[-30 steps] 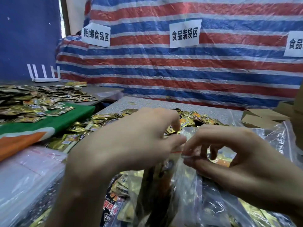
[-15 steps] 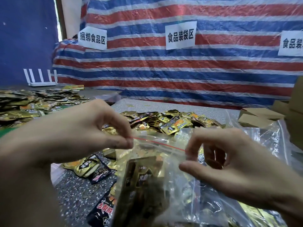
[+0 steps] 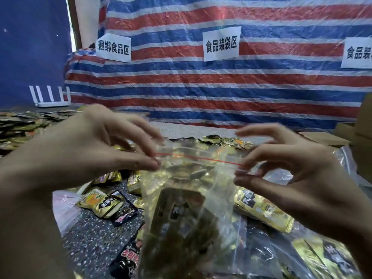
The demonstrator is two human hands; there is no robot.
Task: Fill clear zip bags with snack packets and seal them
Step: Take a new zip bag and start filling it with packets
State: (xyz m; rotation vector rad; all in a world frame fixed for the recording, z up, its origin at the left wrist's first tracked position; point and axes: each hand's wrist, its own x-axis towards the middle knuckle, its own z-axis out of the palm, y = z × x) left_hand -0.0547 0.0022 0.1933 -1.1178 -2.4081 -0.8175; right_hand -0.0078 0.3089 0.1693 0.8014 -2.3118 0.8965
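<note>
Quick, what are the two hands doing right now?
Left hand: closed, pinching the left end of the clear zip bag at its top edge.
Right hand: closed, pinching the right end of that edge.

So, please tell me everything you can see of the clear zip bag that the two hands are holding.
The clear zip bag is thin, crinkled, see-through plastic with a red zip line across its top. It is held upright over the speckled table, with gold and dark snack packets inside. The left hand pinches one end of the zip line and the right hand pinches the other, so the line runs straight between them. Whether the zip is fully closed cannot be told.
</note>
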